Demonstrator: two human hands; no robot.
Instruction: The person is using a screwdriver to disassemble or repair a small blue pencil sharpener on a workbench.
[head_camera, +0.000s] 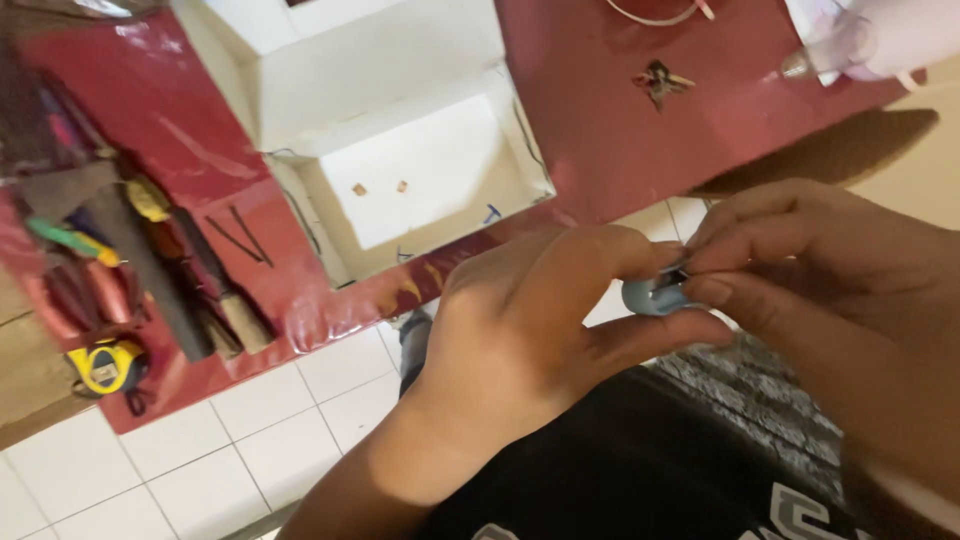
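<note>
My left hand (520, 330) and my right hand (820, 270) meet in front of me, both pinching one small light-blue rounded object (650, 297) with a dark metal part on top. The left thumb and forefinger grip it from the left. Fingertips of the right hand press on its top and right side. Most of the object is hidden by my fingers.
A dark red table (600, 110) holds a white open box (400, 150), a small bunch of keys (660, 80) and a clear plastic item (830, 50). At left lie several hand tools (110, 270) and a yellow tape measure (105, 365). White floor tiles (200, 450) are below.
</note>
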